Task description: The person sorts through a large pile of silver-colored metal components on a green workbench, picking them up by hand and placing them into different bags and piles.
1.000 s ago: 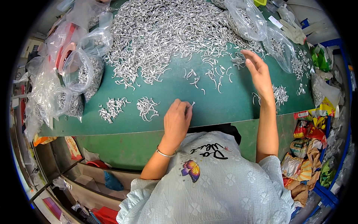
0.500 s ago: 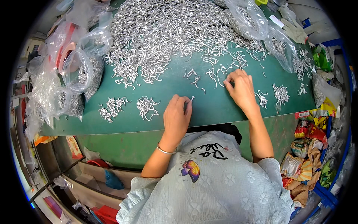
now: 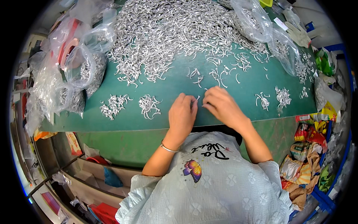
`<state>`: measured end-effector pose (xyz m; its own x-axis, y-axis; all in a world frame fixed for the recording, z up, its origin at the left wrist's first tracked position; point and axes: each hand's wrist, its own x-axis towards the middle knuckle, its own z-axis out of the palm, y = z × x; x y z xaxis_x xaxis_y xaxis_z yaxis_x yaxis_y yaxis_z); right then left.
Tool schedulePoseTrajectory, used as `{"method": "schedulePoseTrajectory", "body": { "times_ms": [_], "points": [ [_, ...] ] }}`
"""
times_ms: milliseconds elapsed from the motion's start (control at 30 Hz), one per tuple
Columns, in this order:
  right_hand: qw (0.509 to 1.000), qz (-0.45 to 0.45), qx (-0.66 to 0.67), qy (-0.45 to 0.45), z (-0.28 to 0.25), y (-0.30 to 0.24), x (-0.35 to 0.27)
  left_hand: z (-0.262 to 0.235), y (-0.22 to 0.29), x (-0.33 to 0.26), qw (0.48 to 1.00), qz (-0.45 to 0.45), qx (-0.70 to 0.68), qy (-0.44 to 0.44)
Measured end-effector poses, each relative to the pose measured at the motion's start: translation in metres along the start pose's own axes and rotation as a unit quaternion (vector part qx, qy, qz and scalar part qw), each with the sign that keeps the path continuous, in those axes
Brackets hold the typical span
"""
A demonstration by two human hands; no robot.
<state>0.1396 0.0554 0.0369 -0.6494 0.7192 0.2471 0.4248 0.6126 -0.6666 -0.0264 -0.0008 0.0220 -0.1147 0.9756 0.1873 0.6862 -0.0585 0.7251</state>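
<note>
My left hand is closed in a pinch at the table's front edge, with the tip of a small curved silver metal piece poking out past thumb and forefinger. Just right of it is my right hand, slightly blurred, thumb and fingers drawn together; what they hold is too hidden to make out. A few loose curved pieces lie beyond both hands. Two small heaps of such pieces sit to the left of my left hand, and two more to the right of my right hand.
A broad pile of the same silver pieces covers the back of the green table. Clear plastic bags crowd the left end; another bag lies at the right. Packets stand beside a blue frame at lower right.
My right hand has come left and nearer, away from the loose pieces, to beside my left hand. My left hand keeps its pinch, shifted slightly right in the picture.
</note>
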Motion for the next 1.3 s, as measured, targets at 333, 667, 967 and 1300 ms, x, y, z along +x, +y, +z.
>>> {"method": "schedulePoseTrajectory", "body": {
  "times_ms": [333,667,967,1300],
  "points": [
    [0.987,0.024,-0.15,0.054,0.0,0.027,0.029,0.015,0.015,-0.001,0.999,0.038,0.012,-0.035],
    [0.961,0.132,-0.201,0.135,-0.029,0.026,0.013,0.006,0.009,-0.006,0.998,0.027,0.011,-0.047],
    [0.992,0.049,-0.117,-0.024,0.005,0.005,0.012,-0.004,-0.001,-0.007,0.996,0.057,0.003,-0.064],
    [0.991,-0.02,-0.123,0.048,0.013,0.031,0.061,-0.005,0.003,0.005,0.992,0.088,0.015,-0.084]
  ]
}}
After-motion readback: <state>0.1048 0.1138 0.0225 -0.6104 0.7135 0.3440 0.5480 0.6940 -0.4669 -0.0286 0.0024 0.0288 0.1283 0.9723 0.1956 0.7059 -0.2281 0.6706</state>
